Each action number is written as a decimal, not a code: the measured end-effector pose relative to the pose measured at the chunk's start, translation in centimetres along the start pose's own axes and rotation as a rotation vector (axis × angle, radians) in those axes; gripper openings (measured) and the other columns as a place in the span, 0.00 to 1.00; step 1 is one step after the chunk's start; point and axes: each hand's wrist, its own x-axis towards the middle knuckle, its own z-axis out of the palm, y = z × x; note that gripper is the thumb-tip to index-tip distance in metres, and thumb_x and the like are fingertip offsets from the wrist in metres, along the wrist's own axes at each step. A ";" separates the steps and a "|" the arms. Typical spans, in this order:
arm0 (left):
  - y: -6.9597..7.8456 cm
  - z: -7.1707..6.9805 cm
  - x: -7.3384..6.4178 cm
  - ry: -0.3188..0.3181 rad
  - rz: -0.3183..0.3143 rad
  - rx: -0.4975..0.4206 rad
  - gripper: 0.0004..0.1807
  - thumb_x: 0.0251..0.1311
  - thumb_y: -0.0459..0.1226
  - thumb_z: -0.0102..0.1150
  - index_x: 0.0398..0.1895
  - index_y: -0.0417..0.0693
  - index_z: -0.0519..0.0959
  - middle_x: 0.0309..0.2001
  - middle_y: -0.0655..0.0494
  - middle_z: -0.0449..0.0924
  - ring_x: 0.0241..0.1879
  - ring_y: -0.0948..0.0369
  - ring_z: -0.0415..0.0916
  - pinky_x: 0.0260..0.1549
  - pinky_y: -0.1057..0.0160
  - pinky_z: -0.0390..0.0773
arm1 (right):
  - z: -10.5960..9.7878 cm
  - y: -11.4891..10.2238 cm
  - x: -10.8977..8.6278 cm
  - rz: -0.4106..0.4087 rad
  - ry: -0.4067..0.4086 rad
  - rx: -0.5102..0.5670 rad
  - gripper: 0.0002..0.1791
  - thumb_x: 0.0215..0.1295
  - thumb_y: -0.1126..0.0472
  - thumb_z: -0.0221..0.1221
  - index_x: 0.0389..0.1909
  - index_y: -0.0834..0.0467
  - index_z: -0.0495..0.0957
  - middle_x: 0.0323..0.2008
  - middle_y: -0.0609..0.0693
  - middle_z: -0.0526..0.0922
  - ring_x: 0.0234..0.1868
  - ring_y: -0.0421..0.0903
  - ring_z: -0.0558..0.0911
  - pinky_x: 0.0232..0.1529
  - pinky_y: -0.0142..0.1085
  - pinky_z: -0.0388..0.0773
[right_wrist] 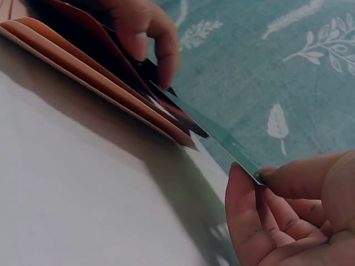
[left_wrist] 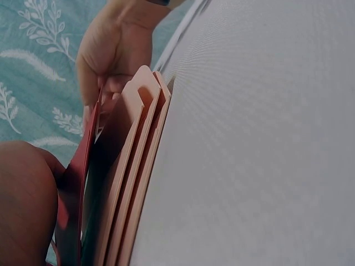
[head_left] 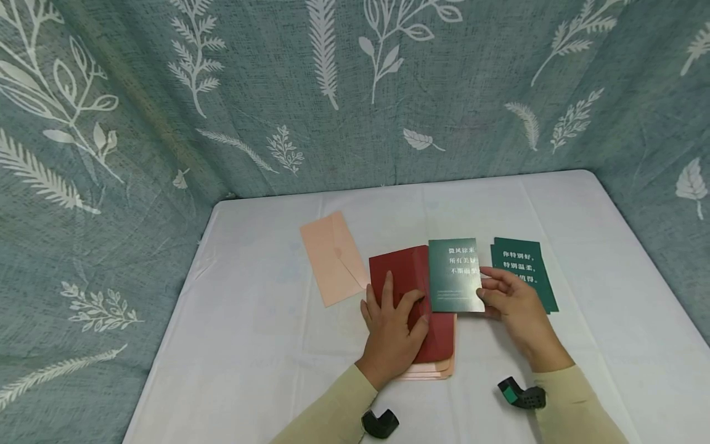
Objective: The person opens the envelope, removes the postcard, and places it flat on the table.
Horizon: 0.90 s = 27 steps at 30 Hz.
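A dark red envelope lies tilted over a stack of pale pink envelopes. My left hand is on its face, fingers spread, index finger and thumb bent at the opening and holding it. In the left wrist view the red envelope stands a little apart from the pink stack. My right hand pinches a green card with white lettering by its right edge. The card's left edge meets the red envelope; whether it is inside is hard to see. In the right wrist view, thumb and fingertip grip the card.
Several dark green cards lie overlapping to the right, partly behind my right hand. A peach envelope lies at the left. All rest on a white-covered table, with a leaf-patterned green curtain behind.
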 end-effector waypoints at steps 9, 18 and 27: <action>0.1 0.0 0.0 -0.006 -0.007 0.005 0.23 0.74 0.45 0.57 0.70 0.58 0.77 0.86 0.38 0.45 0.81 0.26 0.31 0.69 0.19 0.35 | -1.7 -0.2 0.1 -0.031 0.090 0.027 0.29 0.80 0.67 0.62 0.78 0.67 0.69 0.51 0.47 0.83 0.46 0.39 0.84 0.42 0.33 0.85; 0.1 0.0 -0.1 0.005 0.003 0.006 0.22 0.74 0.44 0.57 0.70 0.58 0.78 0.86 0.38 0.46 0.81 0.25 0.32 0.68 0.18 0.37 | -3.3 -0.1 0.1 -0.051 0.149 0.158 0.28 0.77 0.68 0.65 0.75 0.64 0.73 0.50 0.46 0.85 0.47 0.41 0.86 0.42 0.33 0.85; 0.1 0.0 -0.1 0.004 0.004 0.016 0.22 0.75 0.44 0.57 0.70 0.59 0.77 0.86 0.38 0.46 0.80 0.24 0.32 0.68 0.18 0.37 | -4.8 -0.2 0.0 -0.030 0.251 0.255 0.27 0.76 0.69 0.67 0.73 0.63 0.75 0.50 0.49 0.83 0.46 0.42 0.85 0.41 0.32 0.86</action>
